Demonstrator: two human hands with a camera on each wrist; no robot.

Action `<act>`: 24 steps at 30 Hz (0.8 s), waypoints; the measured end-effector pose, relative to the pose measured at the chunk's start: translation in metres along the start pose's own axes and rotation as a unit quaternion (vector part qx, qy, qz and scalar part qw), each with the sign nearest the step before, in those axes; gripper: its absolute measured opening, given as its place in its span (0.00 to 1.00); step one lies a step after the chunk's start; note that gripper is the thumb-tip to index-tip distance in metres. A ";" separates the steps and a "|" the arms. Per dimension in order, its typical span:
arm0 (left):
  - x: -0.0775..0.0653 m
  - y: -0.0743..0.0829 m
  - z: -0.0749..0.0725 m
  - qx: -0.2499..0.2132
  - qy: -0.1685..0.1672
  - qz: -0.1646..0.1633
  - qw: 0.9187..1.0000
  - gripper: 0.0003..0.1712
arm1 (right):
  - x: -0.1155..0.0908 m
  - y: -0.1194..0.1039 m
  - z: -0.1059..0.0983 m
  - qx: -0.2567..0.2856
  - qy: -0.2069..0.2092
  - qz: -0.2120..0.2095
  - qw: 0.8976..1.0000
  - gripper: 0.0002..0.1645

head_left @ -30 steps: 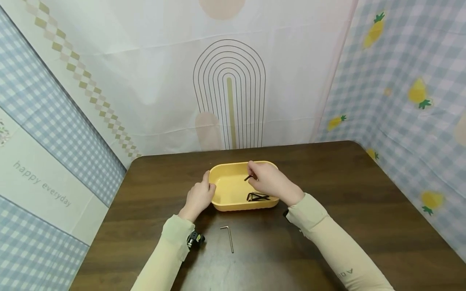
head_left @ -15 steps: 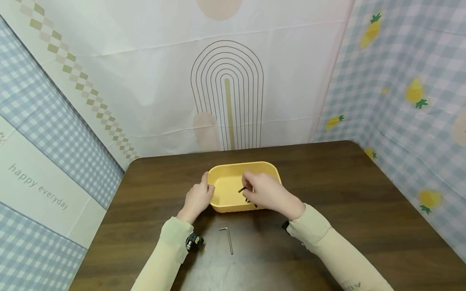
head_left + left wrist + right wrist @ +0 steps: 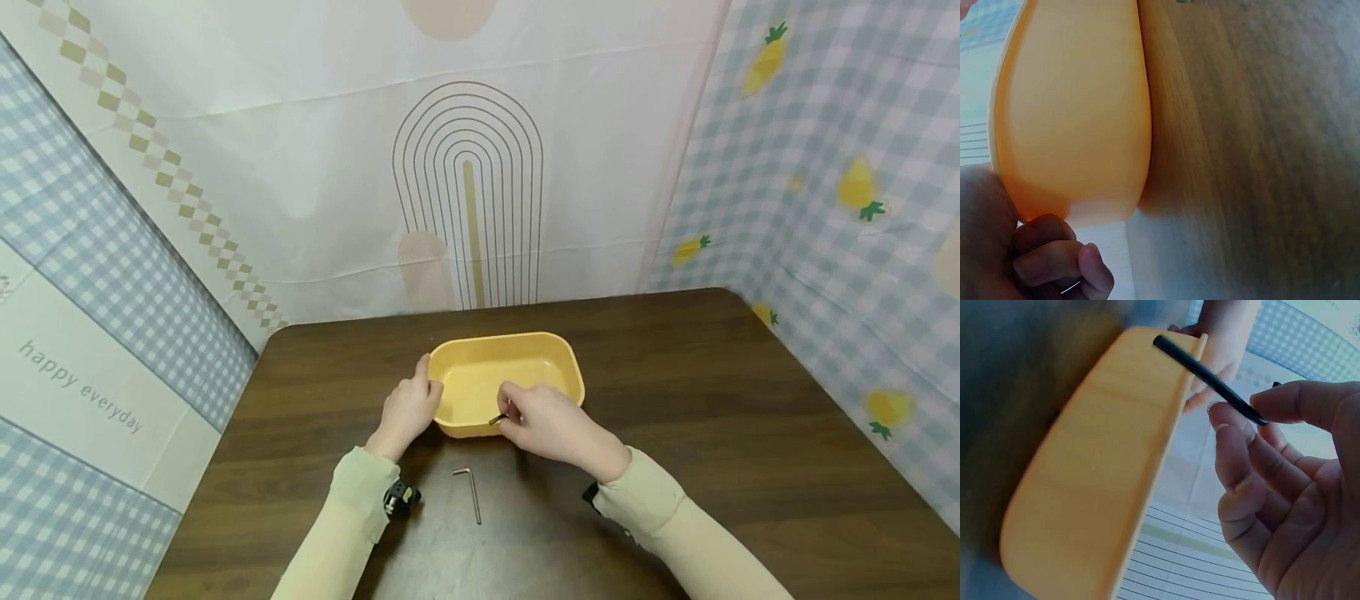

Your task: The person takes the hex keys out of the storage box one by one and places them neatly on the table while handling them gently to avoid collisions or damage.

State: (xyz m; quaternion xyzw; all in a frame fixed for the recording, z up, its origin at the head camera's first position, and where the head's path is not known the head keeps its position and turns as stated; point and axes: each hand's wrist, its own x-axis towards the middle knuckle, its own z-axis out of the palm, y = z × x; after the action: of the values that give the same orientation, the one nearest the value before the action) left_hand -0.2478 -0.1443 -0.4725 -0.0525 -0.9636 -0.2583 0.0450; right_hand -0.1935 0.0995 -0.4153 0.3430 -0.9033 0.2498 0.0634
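Observation:
The yellow plastic box (image 3: 468, 390) stands near the table's far middle. My left hand (image 3: 407, 408) grips its left end; in the left wrist view its fingers (image 3: 1050, 259) are curled at the box's end. Over the near rim, toward the right, my right hand (image 3: 546, 423) pinches a black hex key (image 3: 1210, 381) between thumb and fingertips. The key's free arm points out past the fingers, outside the box wall in the right wrist view. A silver L-shaped hex key (image 3: 474, 497) lies on the table between my forearms. My right hand covers the box's near right corner.
Dark wood table (image 3: 675, 358) extends around the box. Behind it hangs a printed white cloth (image 3: 337, 167), with blue checked cloth (image 3: 810, 208) at the sides. A small black device (image 3: 402, 497) is strapped at my left wrist.
My right hand has drawn the black hex key from over the box's inside toward me, to the near rim. Other black hex keys seen earlier are now hidden. My left hand stays put.

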 end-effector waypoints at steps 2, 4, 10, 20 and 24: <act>0.000 0.000 0.001 -0.002 -0.001 0.000 1.000 0.34 | -0.004 0.000 0.003 0.006 -0.005 0.001 1.000 0.08; 0.000 0.000 0.001 -0.004 0.000 0.001 1.000 0.34 | -0.007 0.001 0.007 0.008 -0.008 0.000 1.000 0.08; 0.000 -0.001 0.002 -0.007 0.006 0.004 1.000 0.33 | -0.014 0.003 0.019 0.000 -0.014 -0.005 1.000 0.08; -0.001 -0.001 0.002 -0.014 0.007 0.007 1.000 0.33 | -0.017 0.004 0.032 -0.001 -0.058 0.012 0.998 0.09; 0.000 -0.001 0.002 -0.012 0.010 0.010 1.000 0.33 | -0.017 0.005 0.035 -0.002 -0.058 0.010 0.998 0.10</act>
State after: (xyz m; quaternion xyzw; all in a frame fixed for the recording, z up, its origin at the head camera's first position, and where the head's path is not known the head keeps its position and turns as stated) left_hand -0.2475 -0.1443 -0.4743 -0.0603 -0.9592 -0.2703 0.0569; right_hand -0.1816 0.0954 -0.4528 0.3477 -0.9094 0.2279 0.0089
